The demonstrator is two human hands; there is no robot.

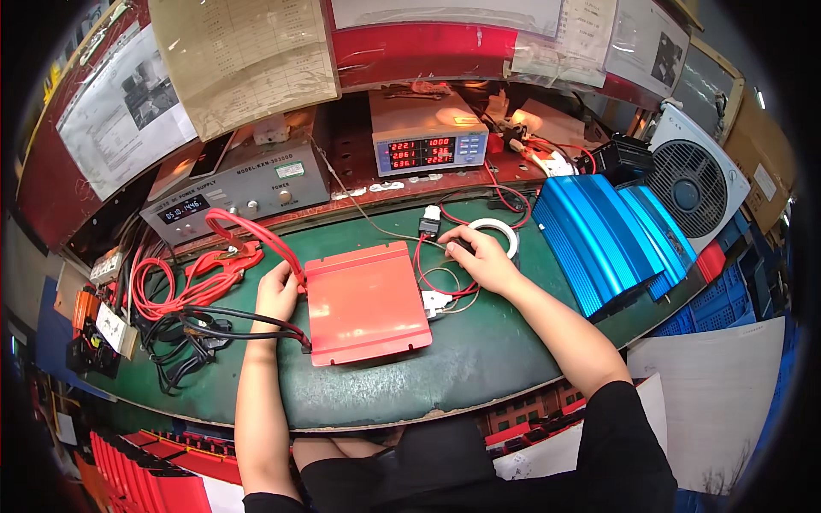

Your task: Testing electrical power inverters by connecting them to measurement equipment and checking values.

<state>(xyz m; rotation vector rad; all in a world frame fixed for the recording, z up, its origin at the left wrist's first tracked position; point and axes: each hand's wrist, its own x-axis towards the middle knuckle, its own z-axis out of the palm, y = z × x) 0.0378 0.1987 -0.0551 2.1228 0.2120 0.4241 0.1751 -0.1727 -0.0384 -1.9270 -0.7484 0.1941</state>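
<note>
A flat red metal box (368,308) with flanged edges lies on the green bench top. My left hand (278,295) is at its left end, fingers curled around the end of a thick red cable (274,239) where it meets the box. Below that hand, black cables (248,316) run to the same end. My right hand (481,256) is bent beyond the box's right side, thumb and forefinger close together at a thin wire (385,229); what they pinch is unclear. Just past the fingertips stands a small black-and-white socket (430,222). A white plug (436,301) sits against the box's right end.
A grey power supply (248,184) and a lit power meter (432,152) stand at the back. Coiled red leads (171,282) lie left. A white tape roll (505,231), blue finned housings (590,244) and a fan (693,188) are on the right.
</note>
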